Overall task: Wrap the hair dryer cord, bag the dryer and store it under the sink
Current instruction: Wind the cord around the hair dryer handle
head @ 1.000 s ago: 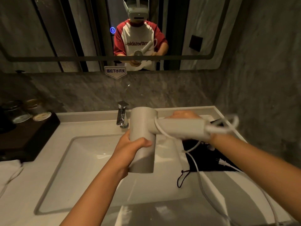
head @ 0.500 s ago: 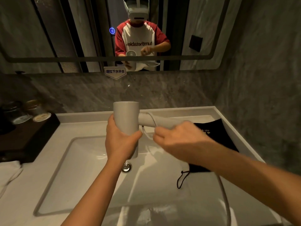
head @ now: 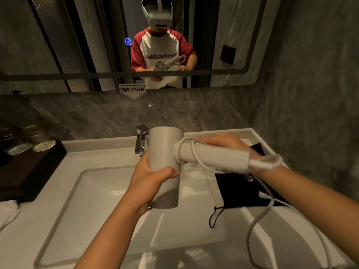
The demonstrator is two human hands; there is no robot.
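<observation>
**Cord partly wound, bag and cupboard still to come**

At the left edge of the surface (head: 108, 152) a dark wooden tray (head: 29, 171) carries a couple of lidded glass jars (head: 41, 140), and a white towel (head: 7, 212) lies at the near left corner. None of that matters to the job. The chrome faucet (head: 140, 140) stands at the back edge, behind the sink basin (head: 108, 200).

My left hand (head: 149, 183) is closed firmly around the barrel of the white hair dryer (head: 165, 166), holding it above the basin with the handle pointing right. The cord (head: 196, 158) makes a turn or so around the handle near the barrel. My right hand (head: 223, 141) is behind the handle, fingers lying along it; whether it pinches the cord I cannot tell, since the handle hides the grip and the far end is blurred. A small loop sits at the handle's tip, and from there a long slack length of cord hangs down to the near right corner, with the plug (head: 262, 195) lying over the black drawstring bag (head: 242, 189).

That bag lies flat and empty on the right side of the surface, its drawstring trailing toward the basin.

I judge the wrapping barely begun: most of the cord is loose. Bagging the dryer and storing it under the sink are both not yet done.
</observation>
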